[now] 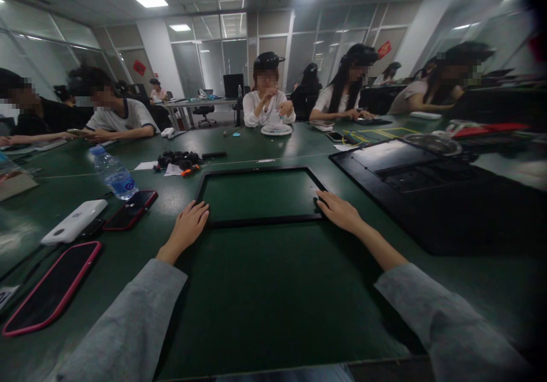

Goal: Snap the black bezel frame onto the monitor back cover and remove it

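Two hands rest on a black rectangular frame (260,220) that lies flat on the green table (273,291), straight ahead of the person. Left hand (188,226) lies palm down at the frame's near left corner, fingers loosely spread with their tips touching the black edge; it presses rather than grasps, nothing closed inside it. Right hand (339,209) rests at the near right corner, its fingers laid over the frame's right rail, likewise relaxed and uncurled. Both forearms wear grey sleeves.

To the left of the frame lie a phone in a red case (130,209), a white power bank (74,221) just beside it, and nearer the person a larger phone with a pink rim (51,288). A water bottle (113,173) stands behind the red phone; its label carries a blue mark too blurred to read. A small heap of black parts with an orange-handled tool (179,161) sits beyond the frame's far left corner. A large black panel (427,194) lies to the right, well apart from the right hand. A white round fan (276,129) stands at the far edge before a seated person. Other people sit around the table. No writing anywhere is legible.
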`<state>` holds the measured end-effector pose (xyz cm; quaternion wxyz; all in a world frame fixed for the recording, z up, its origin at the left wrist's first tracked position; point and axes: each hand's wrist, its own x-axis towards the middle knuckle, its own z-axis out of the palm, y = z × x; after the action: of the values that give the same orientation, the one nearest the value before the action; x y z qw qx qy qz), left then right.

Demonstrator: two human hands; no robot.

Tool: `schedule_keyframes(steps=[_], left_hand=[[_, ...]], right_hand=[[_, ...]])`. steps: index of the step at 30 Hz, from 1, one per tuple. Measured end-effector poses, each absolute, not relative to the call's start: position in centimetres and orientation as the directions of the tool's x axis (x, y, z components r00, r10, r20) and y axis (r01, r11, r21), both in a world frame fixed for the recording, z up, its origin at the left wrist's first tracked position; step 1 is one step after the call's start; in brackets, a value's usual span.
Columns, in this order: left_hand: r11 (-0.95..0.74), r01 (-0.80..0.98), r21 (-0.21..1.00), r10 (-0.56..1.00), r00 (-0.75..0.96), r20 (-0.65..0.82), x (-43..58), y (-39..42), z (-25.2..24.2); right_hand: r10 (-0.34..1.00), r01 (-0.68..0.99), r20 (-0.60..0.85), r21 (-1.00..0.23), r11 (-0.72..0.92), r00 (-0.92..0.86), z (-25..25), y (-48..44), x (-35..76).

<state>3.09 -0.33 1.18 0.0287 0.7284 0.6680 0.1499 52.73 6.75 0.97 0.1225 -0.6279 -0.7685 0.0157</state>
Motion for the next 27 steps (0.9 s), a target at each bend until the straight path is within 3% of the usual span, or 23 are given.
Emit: schedule_keyframes(steps=[27], left_hand=[[-0.074,0.975,0.208,0.985,0.04,0.165,2.9,-0.2,0.6]], right_hand=[[0.933,0.928,0.246,-0.198,0.315,-0.264,0.1,7.5,53.5]])
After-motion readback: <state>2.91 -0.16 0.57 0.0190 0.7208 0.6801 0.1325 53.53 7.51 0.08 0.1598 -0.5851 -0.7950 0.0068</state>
